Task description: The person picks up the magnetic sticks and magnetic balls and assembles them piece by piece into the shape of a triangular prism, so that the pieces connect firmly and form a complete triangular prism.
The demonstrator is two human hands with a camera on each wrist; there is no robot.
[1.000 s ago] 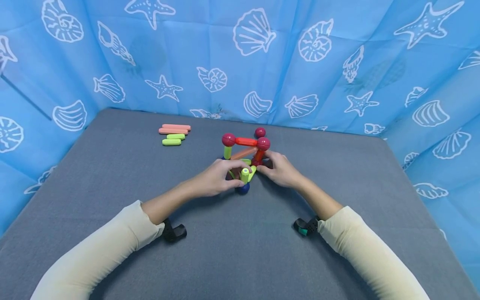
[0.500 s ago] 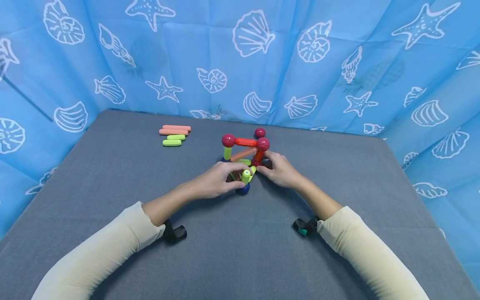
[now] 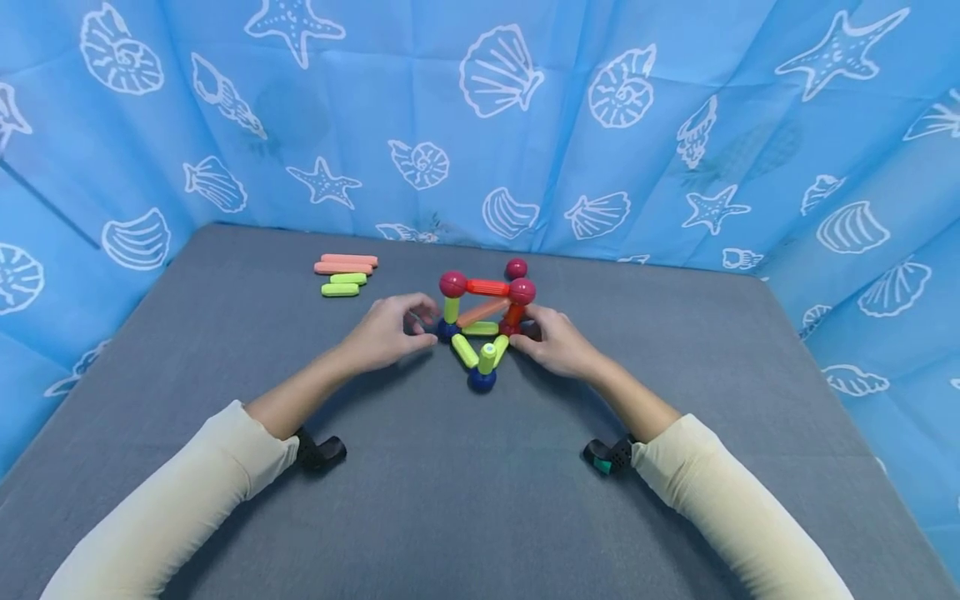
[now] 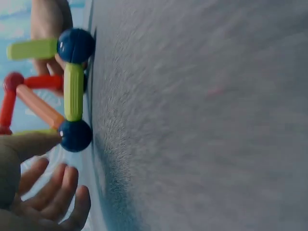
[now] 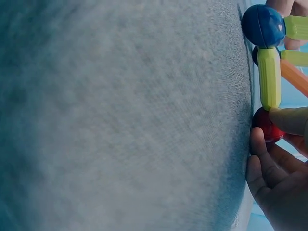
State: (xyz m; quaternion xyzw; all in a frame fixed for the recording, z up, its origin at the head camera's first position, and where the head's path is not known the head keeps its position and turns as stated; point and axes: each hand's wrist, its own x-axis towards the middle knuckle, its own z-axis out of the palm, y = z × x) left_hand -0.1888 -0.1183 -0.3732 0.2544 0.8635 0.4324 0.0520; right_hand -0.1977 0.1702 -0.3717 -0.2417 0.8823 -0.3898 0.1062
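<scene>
A ball-and-stick frame stands mid-table in the head view. Green rods link two blue balls and a red ball (image 5: 269, 126) into a triangular base. From the front blue ball (image 3: 482, 380) rises an upright green rod (image 3: 487, 358), its top end bare. Two upper crimson balls sit on uprights, joined by a red rod (image 3: 487, 287); an orange rod (image 3: 482, 312) slants between levels. My right hand (image 3: 558, 340) grips the red base ball between thumb and fingers. Close beside the left blue ball (image 4: 75, 135) is my left hand (image 3: 390, 333), fingers loosely bent, holding nothing; whether its thumb touches is unclear.
Spare orange rods (image 3: 345, 264) and short green rods (image 3: 342, 289) lie at the back left. Behind the frame rests a loose crimson ball (image 3: 516, 267). A blue shell-print curtain (image 3: 495, 150) hangs along the table's far edge.
My left hand has let go of the upright green rod at the front and moved left, beside the left blue ball. The right hand keeps its place on the red ball.
</scene>
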